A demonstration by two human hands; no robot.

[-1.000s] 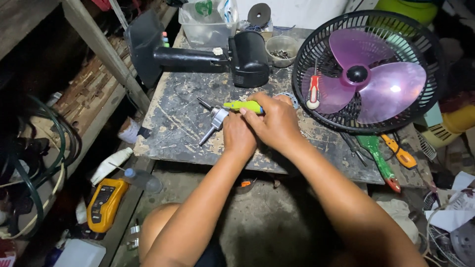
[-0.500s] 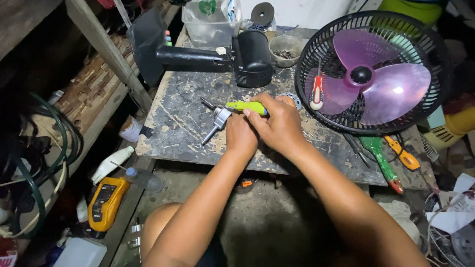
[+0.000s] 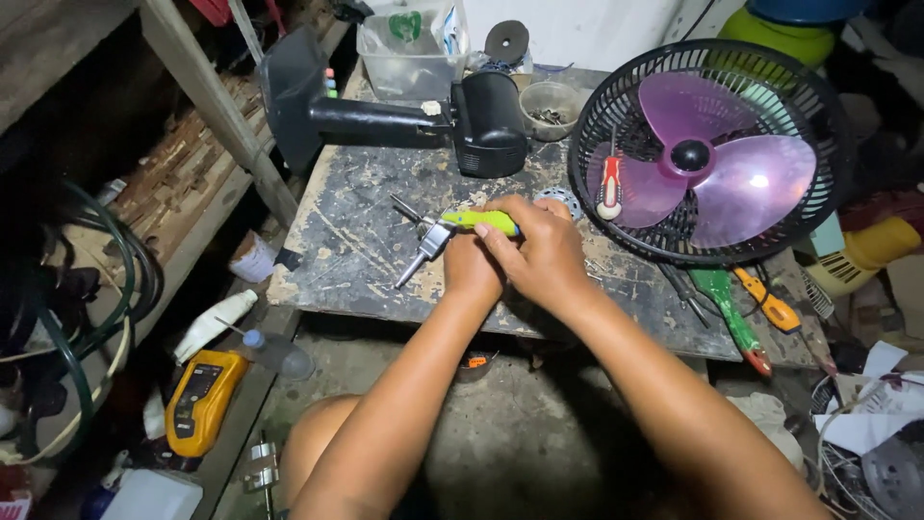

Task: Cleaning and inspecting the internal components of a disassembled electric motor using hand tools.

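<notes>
A fan (image 3: 707,154) lies on the right side of the workbench (image 3: 356,250). A small screwdriver (image 3: 609,188) rests on its grille. Behind the hands, a fan stand (image 3: 385,116) lies on its side. Behind that sit a plastic box (image 3: 409,43) and a small bowl (image 3: 549,101). Both hands meet near the front middle of the bench, the left hand (image 3: 472,270) just left of the right hand (image 3: 539,250). A meter (image 3: 202,400) lies on the floor, down to the left.

A small metal motor part (image 3: 430,243) with a thin shaft sticking out both ends lies tilted, its long shaft pointing toward 7 o'clock over the counter. A screwdriver with a yellow-green handle (image 3: 479,221) lies level, tip at 9 o'clock meeting the part's top.
</notes>
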